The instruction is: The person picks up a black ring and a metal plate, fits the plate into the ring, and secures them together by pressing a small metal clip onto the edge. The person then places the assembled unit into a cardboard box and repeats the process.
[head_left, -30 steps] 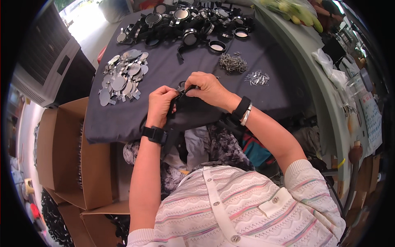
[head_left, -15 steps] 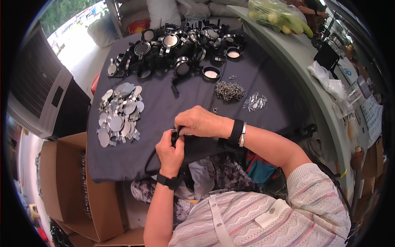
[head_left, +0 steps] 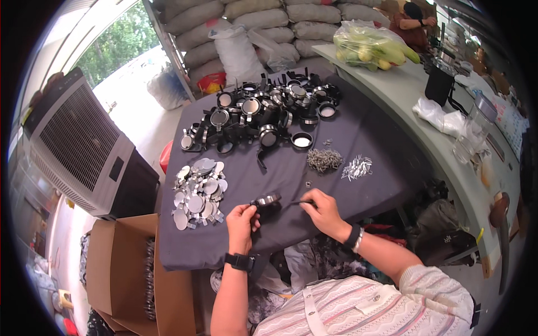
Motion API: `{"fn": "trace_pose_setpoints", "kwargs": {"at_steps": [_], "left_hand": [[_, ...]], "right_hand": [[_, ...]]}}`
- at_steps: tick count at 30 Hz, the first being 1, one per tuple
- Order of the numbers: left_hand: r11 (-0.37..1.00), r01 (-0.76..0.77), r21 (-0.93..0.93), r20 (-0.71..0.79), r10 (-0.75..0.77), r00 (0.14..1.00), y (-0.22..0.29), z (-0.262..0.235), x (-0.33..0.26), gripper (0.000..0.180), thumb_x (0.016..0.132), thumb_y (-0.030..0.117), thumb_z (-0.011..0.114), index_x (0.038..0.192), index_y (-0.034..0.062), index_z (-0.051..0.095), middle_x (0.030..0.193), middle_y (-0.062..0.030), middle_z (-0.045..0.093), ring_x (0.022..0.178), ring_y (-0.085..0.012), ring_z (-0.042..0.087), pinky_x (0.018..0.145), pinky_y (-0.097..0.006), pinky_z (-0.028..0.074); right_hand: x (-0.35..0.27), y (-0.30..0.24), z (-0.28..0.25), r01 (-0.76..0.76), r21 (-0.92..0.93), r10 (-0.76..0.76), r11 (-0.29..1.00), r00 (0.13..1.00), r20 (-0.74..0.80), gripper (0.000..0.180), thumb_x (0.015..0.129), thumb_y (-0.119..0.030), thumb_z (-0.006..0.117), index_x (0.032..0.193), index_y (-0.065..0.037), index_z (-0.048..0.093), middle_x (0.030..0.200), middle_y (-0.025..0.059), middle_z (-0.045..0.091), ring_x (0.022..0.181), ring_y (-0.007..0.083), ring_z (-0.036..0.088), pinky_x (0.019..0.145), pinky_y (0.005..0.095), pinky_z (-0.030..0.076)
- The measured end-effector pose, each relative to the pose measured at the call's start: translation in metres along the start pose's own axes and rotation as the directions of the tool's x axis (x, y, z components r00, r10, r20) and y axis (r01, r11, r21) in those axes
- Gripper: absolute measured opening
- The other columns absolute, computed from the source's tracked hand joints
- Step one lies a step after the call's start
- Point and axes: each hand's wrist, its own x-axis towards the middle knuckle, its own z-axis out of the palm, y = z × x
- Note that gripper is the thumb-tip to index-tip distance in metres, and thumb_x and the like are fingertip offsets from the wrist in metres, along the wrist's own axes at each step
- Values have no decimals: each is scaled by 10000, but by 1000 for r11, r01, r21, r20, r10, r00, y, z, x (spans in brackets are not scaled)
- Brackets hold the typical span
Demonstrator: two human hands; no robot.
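My left hand is closed on a round black part with a silvery metal band, holding it tilted above the near part of the cloth-covered table. To its right, my right hand pinches a thin dark strip; its exact kind is too small to tell. The strip's tip points toward the round part, with a gap between them. Left of my left hand lies a heap of flat silvery discs with tabs. Beyond my hands are a pile of small metal spring-like clips and a pile of short shiny pins.
A large heap of similar black round parts covers the table's far side. An open cardboard box stands at the lower left, below an air cooler. A side table on the right carries bagged vegetables. Another person is farther back.
My hands were together over a dark thing; now they are apart, the left with the round part, the right with the strip. The view has tilted up, showing more stacked sacks.
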Motion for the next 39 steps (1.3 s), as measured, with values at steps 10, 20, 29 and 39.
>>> {"fn": "trace_pose_setpoints", "kwargs": {"at_steps": [10,20,29,39], "left_hand": [[860,-392,328,-220,473,853,151,55,152,479,828,263,630,1177,-36,493,1002,-100,607,848,-190,577,723,-303,446],[849,-98,520,-348,316,883,34,-203,-81,177,845,127,599,935,-20,643,758,-71,644,630,-123,617,551,-229,469],[743,661,-108,-929,-312,199,-129,-346,-454,170,853,121,525,750,11,607,572,-100,584,445,-210,598,358,-308,461],[-156,804,574,-774,-425,470,-343,-343,-481,353,794,169,597,1129,59,597,1129,-157,623,1059,-309,598,899,-372,499]], "right_hand": [[-15,16,0,323,-337,-291,884,946,143,229,672,-10,691,778,-34,490,736,106,532,705,297,549,637,386,462],[-16,22,-6,290,-234,-255,928,952,169,158,698,17,613,849,-22,585,822,140,611,743,324,600,662,382,494],[-27,50,0,164,-129,-133,978,967,219,124,880,-30,602,1000,-8,580,929,59,605,848,139,581,772,254,470],[-25,24,-7,194,-211,-131,958,950,282,131,852,9,604,979,2,570,916,67,583,858,155,563,802,259,445]]}}
